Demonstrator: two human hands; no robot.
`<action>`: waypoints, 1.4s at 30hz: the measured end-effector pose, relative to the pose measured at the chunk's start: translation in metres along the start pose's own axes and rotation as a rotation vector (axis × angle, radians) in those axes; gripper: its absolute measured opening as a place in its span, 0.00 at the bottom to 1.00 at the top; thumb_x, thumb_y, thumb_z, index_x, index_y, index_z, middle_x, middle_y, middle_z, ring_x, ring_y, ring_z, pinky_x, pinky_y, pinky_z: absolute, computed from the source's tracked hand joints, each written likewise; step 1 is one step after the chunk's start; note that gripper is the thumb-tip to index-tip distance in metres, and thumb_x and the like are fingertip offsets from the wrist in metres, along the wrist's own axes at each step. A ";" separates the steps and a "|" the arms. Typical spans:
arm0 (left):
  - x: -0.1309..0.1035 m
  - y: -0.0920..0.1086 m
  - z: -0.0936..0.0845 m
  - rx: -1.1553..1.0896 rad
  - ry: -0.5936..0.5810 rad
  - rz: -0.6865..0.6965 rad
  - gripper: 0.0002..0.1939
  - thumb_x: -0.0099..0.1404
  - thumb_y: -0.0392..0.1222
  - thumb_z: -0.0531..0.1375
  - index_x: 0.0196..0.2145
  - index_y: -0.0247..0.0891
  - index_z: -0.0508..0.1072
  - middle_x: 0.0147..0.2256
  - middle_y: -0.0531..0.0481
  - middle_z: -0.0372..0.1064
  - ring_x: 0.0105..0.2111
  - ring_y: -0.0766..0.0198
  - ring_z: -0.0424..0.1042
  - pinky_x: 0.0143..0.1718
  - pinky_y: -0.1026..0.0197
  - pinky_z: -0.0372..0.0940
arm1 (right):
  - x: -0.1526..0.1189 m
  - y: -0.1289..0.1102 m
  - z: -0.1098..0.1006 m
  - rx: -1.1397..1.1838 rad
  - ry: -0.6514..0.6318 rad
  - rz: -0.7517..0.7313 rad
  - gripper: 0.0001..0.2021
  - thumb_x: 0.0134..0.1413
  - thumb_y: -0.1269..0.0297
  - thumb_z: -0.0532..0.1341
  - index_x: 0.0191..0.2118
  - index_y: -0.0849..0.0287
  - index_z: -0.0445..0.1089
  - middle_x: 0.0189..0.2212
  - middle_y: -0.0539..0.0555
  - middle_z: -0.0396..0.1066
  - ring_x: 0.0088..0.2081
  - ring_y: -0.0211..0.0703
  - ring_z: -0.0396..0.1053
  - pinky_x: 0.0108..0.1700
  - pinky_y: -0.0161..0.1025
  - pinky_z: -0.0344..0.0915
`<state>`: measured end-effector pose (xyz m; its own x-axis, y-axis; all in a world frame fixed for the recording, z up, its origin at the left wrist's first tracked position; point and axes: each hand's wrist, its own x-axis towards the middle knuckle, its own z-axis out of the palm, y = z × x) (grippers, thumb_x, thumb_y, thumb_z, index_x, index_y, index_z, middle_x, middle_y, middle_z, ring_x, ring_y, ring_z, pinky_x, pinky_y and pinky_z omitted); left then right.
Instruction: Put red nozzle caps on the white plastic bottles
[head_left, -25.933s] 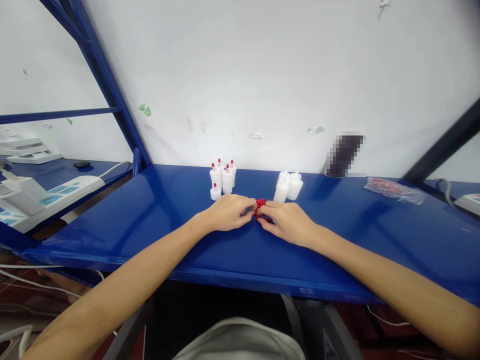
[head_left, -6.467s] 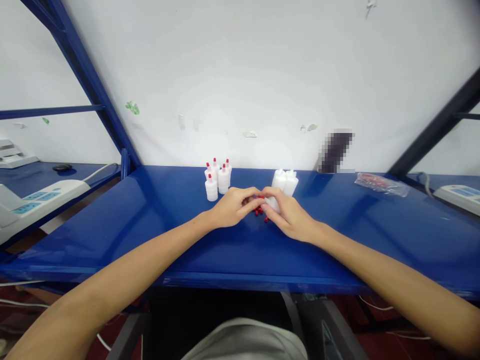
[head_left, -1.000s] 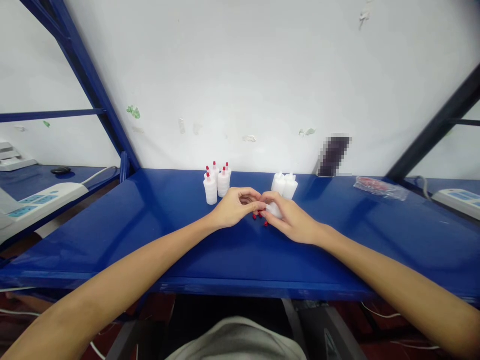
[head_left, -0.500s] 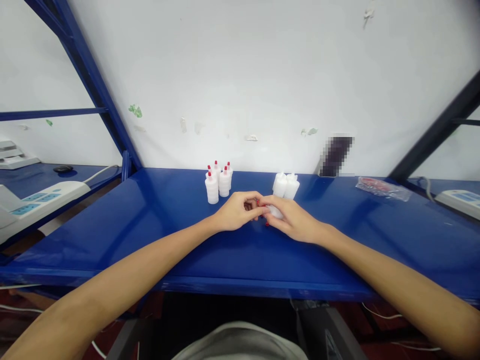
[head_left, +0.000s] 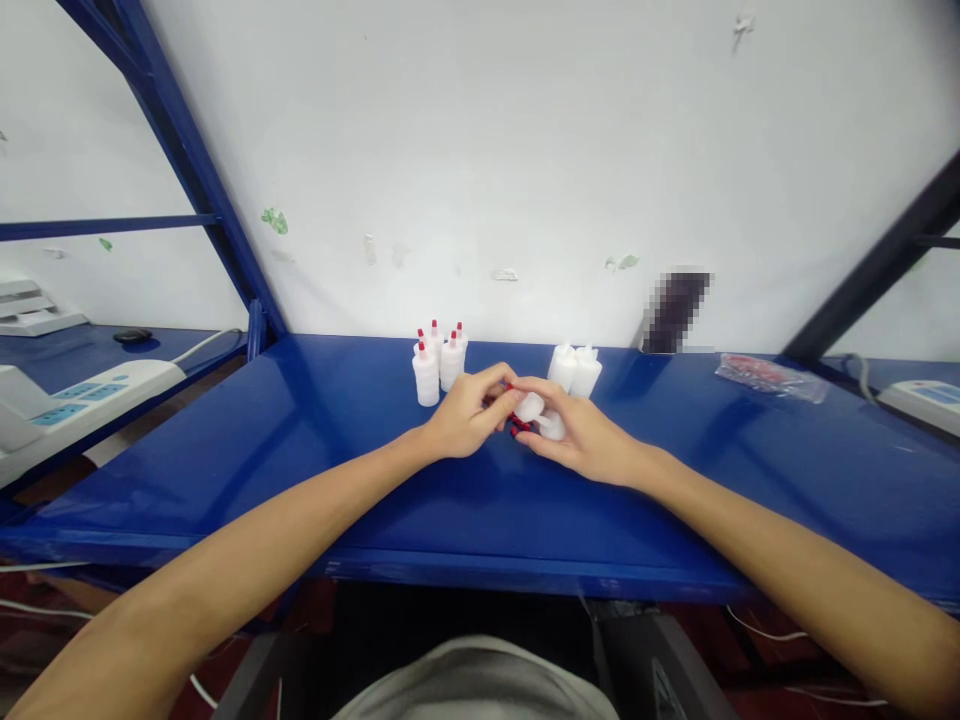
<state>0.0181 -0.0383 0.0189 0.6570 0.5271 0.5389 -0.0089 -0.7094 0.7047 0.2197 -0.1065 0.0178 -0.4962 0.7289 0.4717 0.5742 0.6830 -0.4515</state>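
My left hand (head_left: pixel 469 412) is closed, its thumb and fingertips pinched at a small red cap (head_left: pixel 510 388). Against those fingertips is a tilted white squeeze bottle (head_left: pixel 529 406), with my right hand (head_left: pixel 581 425) curled round it, index finger over the top. Another white bottle (head_left: pixel 553 427) with a pointed nozzle shows beneath the right palm, partly covered. Several red caps (head_left: pixel 520 427) lie on the blue table (head_left: pixel 465 510) between the hands. How the cap and tilted bottle meet is hidden by fingers.
Several white bottles with red tips (head_left: pixel 427 378) stand upright beyond my left hand. White bottles without red tips (head_left: pixel 585 374) stand behind my right hand. A clear plastic bag with red contents (head_left: pixel 769 377) lies at right. A power strip (head_left: pixel 112 395) is at far left.
The tilted white bottle now shows between my hands, raised toward the left fingertips. My right thumb has moved away from the left fingers, uncovering the red caps and the second bottle.
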 end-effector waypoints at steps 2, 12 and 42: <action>0.003 0.001 -0.009 0.134 0.099 0.067 0.14 0.70 0.47 0.54 0.29 0.37 0.63 0.20 0.58 0.59 0.19 0.71 0.58 0.23 0.67 0.55 | 0.000 0.001 -0.001 0.002 -0.020 0.037 0.30 0.64 0.63 0.59 0.68 0.50 0.49 0.51 0.56 0.73 0.41 0.45 0.76 0.45 0.44 0.72; 0.007 -0.012 -0.037 0.798 -0.219 0.174 0.14 0.60 0.38 0.54 0.18 0.37 0.60 0.23 0.52 0.59 0.22 0.68 0.56 0.26 0.62 0.54 | 0.003 0.003 -0.008 -0.229 -0.122 0.121 0.07 0.58 0.73 0.54 0.32 0.59 0.69 0.35 0.54 0.70 0.32 0.42 0.67 0.38 0.39 0.63; -0.004 -0.015 0.000 0.628 -0.311 0.300 0.13 0.69 0.35 0.50 0.43 0.38 0.74 0.40 0.47 0.71 0.39 0.63 0.71 0.43 0.62 0.64 | 0.003 -0.006 -0.020 -0.367 -0.375 0.181 0.02 0.53 0.67 0.58 0.35 0.56 0.66 0.28 0.51 0.73 0.28 0.43 0.69 0.32 0.37 0.56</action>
<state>0.0157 -0.0299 0.0064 0.8768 0.1798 0.4460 0.1490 -0.9834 0.1036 0.2282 -0.1089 0.0373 -0.5281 0.8455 0.0789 0.8276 0.5333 -0.1752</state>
